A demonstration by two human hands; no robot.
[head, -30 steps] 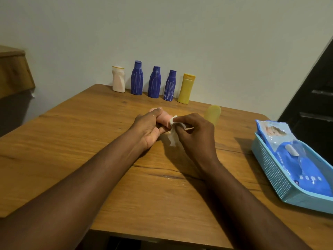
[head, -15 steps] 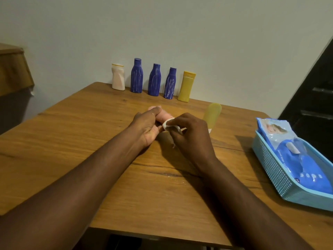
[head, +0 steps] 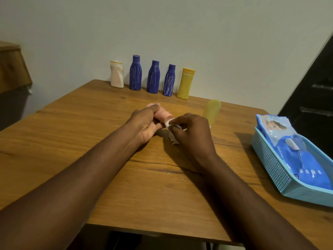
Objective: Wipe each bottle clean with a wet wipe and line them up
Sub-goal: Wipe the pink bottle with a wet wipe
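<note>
Right hand point(head: 191, 130) shifted wet wipe point(head: 172, 124) on left hand point(head: 146, 121)'s pink bottle point(head: 162, 114)

White streaks mark the blue bottles point(head: 153, 78); the pink bottle point(head: 160, 113) is plain, the basket point(head: 273, 165) dotted turquoise.

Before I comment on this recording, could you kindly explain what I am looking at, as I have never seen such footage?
There is no machine here. A person wears a camera on the head, looking forward and down, so the single picture shows their own two bare hands. The left hand grips a pink bottle. The right hand pinches a white wet wipe against the bottle's end. On the wooden table, a row stands by the wall: a white bottle, three blue bottles and a yellow bottle. A pale yellow bottle stands apart, beyond the right hand. On the right, a blue basket holds a pack of wipes.
</note>
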